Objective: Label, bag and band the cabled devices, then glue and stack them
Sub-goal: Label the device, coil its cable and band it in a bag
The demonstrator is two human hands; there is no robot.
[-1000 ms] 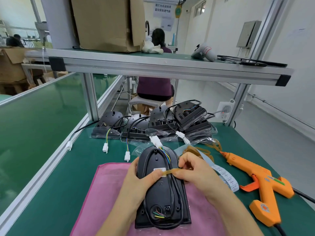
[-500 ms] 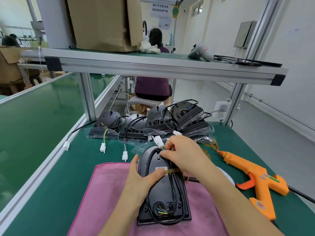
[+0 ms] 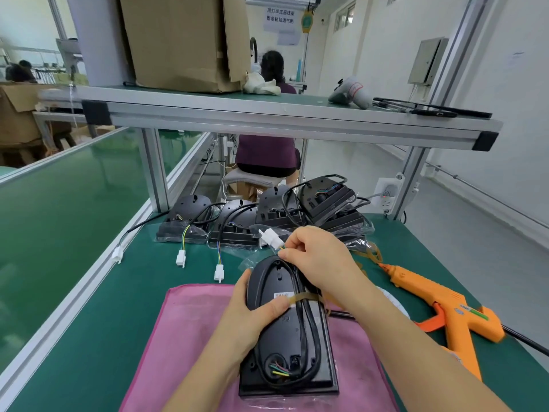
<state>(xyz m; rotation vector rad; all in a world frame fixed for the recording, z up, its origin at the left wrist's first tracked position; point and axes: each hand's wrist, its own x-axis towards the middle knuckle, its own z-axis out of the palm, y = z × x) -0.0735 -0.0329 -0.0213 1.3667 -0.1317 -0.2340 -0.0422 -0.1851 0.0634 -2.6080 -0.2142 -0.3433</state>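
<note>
A black cabled device [image 3: 285, 331] in a clear bag lies face down on a pink cloth [image 3: 190, 337]. A tan rubber band [image 3: 300, 298] crosses its middle over the looped black cable and a small white label. My left hand [image 3: 252, 316] grips the device's left side, thumb pressing the band. My right hand [image 3: 320, 257] pinches the coloured wires just behind the white connector [image 3: 271, 237] at the device's far end.
Several more black devices [image 3: 267, 215] with dangling connectors stand in a row behind. An orange glue gun [image 3: 442, 310] lies at the right, loose rubber bands [image 3: 371, 252] near its tip. A shelf [image 3: 267, 114] spans overhead, and a green conveyor [image 3: 59, 203] runs along the left.
My right hand left the rubber band at the device's middle and moved up to the far end, where it now pinches the wires by the connector. The left hand stays put.
</note>
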